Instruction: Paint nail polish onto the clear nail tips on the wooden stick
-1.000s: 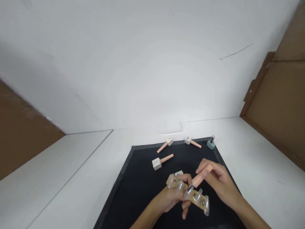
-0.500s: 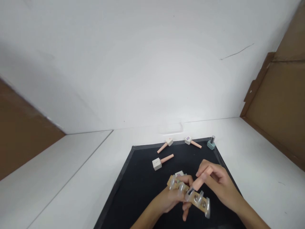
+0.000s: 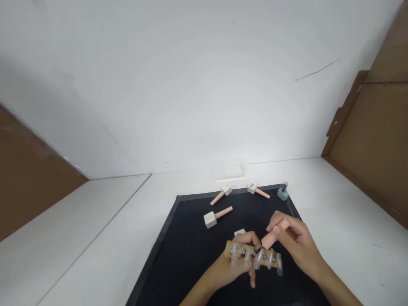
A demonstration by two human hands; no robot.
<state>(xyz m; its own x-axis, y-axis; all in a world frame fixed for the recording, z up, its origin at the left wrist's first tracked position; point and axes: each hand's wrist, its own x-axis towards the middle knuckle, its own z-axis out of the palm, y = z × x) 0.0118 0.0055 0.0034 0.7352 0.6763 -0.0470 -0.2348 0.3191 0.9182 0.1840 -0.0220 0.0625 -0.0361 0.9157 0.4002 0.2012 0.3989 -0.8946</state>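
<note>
My left hand (image 3: 228, 265) grips a tan wooden nail tip stand (image 3: 228, 250) from below. Several clear false nails (image 3: 258, 260) stick out from it on round metal mounts. Between thumb and fingers, my right hand (image 3: 298, 238) pinches the peach cap of a nail polish brush (image 3: 270, 239). The dark bristle end meets or hovers just over the middle nail; I cannot tell whether it touches. Just behind my left hand shows part of a white nail polish bottle (image 3: 239, 232), mostly hidden by the fingers.
On the black mat (image 3: 185, 238) lie white polish bottles with peach caps: one (image 3: 210, 219) left of centre, one (image 3: 226, 189) behind it, another (image 3: 252, 188) at the back edge. A teal bottle (image 3: 282, 194) stands at the far right corner. Cardboard (image 3: 372, 140) borders the right side.
My left hand has turned the nail stand so it lies more level and its nails point more toward me. The brush in my right hand has shifted slightly right and up.
</note>
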